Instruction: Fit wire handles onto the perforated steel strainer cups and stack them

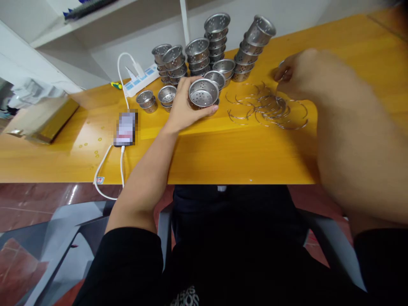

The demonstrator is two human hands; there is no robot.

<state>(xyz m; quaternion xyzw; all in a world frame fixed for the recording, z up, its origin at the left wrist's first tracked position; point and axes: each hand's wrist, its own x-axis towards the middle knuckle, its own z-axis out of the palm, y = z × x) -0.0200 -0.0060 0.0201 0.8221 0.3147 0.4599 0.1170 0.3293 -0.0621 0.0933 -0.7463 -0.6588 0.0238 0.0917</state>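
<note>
My left hand [185, 106] is wrapped round a perforated metal strainer cup [204, 94], its open mouth tilted towards me. Stacks of the same kind of cup stand just behind it, including a tall stack [216, 32] and a leaning stack [251, 46]. To the right on the table lies a loose pile of thin curved metal wires [270, 110]. Above the far right side of that pile is my right hand [296, 72], blurred, with thumb and fingers pinched together. What it holds, if anything, I cannot make out.
A phone [126, 129] on a white cable lies left on the yellow table [210, 161]. Behind it are a white power strip [142, 80] and a small yellow-green tool [116, 85]. A cardboard box [47, 119] stands at far left; short cup stacks [147, 101] sit near my left hand.
</note>
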